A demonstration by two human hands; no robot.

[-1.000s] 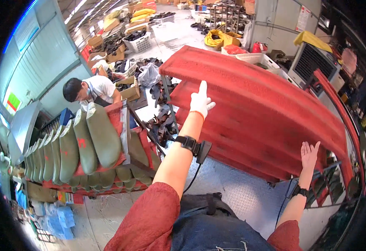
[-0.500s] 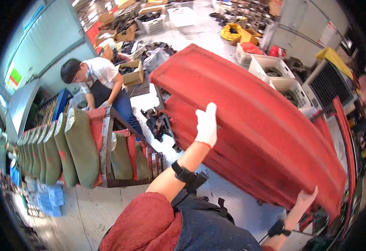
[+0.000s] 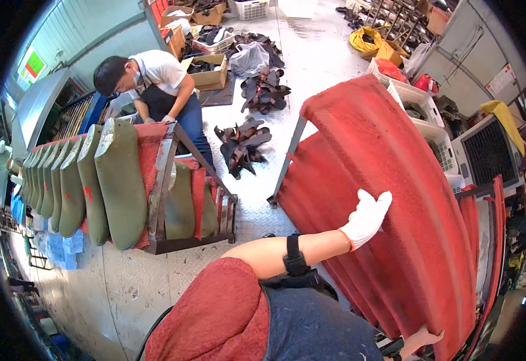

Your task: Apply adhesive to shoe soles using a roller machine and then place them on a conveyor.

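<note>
you've got the red-covered rack [image 3: 404, 180] in front of you and to your right, top tier facing up. its long axis slants from upper middle, by the bare metal leg [image 3: 288, 157], down to lower right, close to your body.

key relation: both your hands are on the same long side, the one facing you. left hand [image 3: 368, 220], in a white glove, rests about mid-length at the top tier's edge. right hand [image 3: 422, 339], bare, is at the lower right, by the end nearest you. so right has the near end, left is farther along; the rest of the rack runs up and away past your left.

grip: left isn't balled up, but can't tell if its fingers hook the edge. right is partly cut off by the rack and strap, can't tell either.

on your left, well apart: second rack [image 3: 162, 180] with green foot-shaped forms [image 3: 121, 186], co-worker [image 3: 165, 87] bent behind it. dark pieces [image 3: 244, 144] on the floor between the racks.

labels: green-and-red wall sign [image 3: 34, 65], white notice [image 3: 502, 78], red marks [image 3: 88, 194] on forms. all too small to read.
</note>
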